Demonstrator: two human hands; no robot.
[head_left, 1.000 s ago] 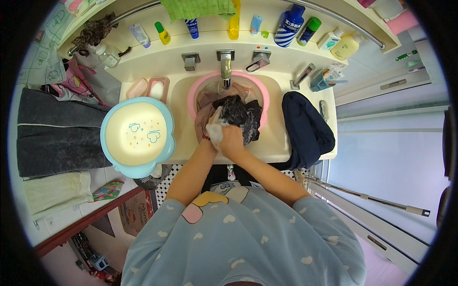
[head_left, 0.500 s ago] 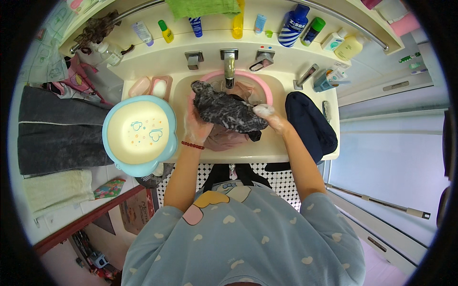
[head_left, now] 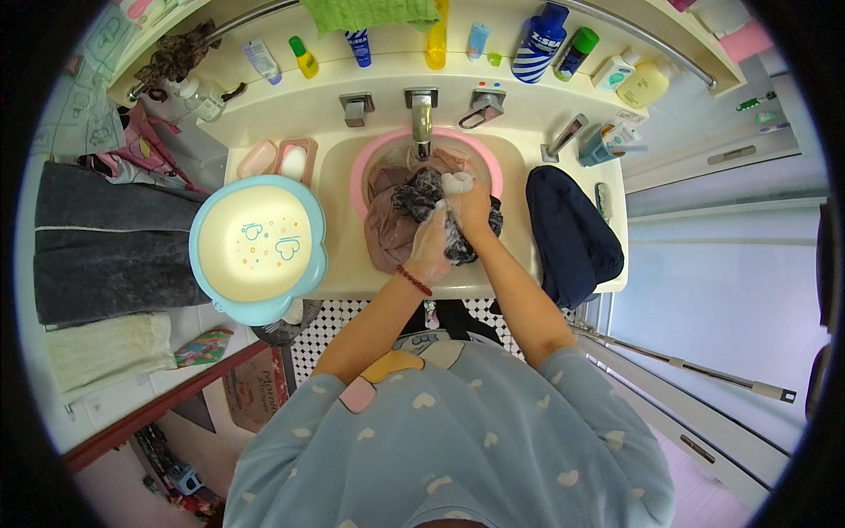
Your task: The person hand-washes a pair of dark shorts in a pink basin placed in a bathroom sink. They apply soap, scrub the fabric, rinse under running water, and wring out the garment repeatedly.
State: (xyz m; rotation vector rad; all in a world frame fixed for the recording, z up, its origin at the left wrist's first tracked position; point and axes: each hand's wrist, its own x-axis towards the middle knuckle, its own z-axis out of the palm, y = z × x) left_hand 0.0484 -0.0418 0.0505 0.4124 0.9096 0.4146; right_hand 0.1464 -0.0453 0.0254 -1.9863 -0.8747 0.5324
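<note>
Bunched between my two hands is a wet black garment (head_left: 417,195) streaked with white suds; its exact kind cannot be made out. My left hand (head_left: 431,245), below a red bead bracelet, is closed on its near side. Foam covers the fingers of my right hand (head_left: 470,204), which grips the cloth from the right. Both hands are close together over a pink-rimmed basin (head_left: 358,180) in the sink. A dusty-pink cloth (head_left: 389,231) hangs over the basin's near left rim. Above the basin stands the tap (head_left: 422,119).
A pale blue basin (head_left: 201,238) stands on the counter's left, near a soap dish (head_left: 297,158). Dark navy cloth (head_left: 568,233) drapes over the right edge beside a brush (head_left: 603,202). Bottles, including a blue striped one (head_left: 539,48), line the back shelf. A cup (head_left: 597,150) holds tubes.
My hands have come together from either side, and the black garment, stretched out before, is now bunched between them. More of the basin's rim and the pink cloth shows.
</note>
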